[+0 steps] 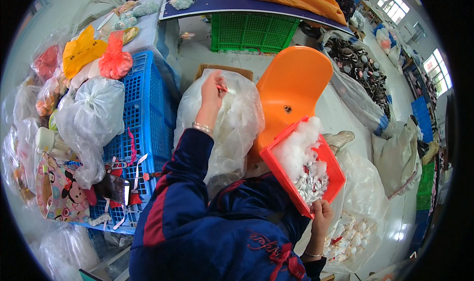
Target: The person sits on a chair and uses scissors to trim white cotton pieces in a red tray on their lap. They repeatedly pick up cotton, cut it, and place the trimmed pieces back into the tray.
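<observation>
My left hand (214,89) is raised over a clear plastic bag (202,133) of white fluffy stuffing. Its fingers are closed on a thin red item (222,88), partly hidden and slightly blurred, with a white wisp beside it. At the near edge of a red plastic tray (336,168), my right hand (322,213) grips the rim with its fingers. This tray tilts over my lap, against an orange chair (291,83). Inside it lie a heap of white stuffing (298,147) and many small silvery-grey pieces (312,186).
On the left, blue crates (140,98) bear plastic bags, a patterned pouch (64,189) and a phone (113,188). A green crate (254,32) stands under the far table (202,2). To the right are a sack of dark pieces (358,68) and a bag of pale pieces (351,239).
</observation>
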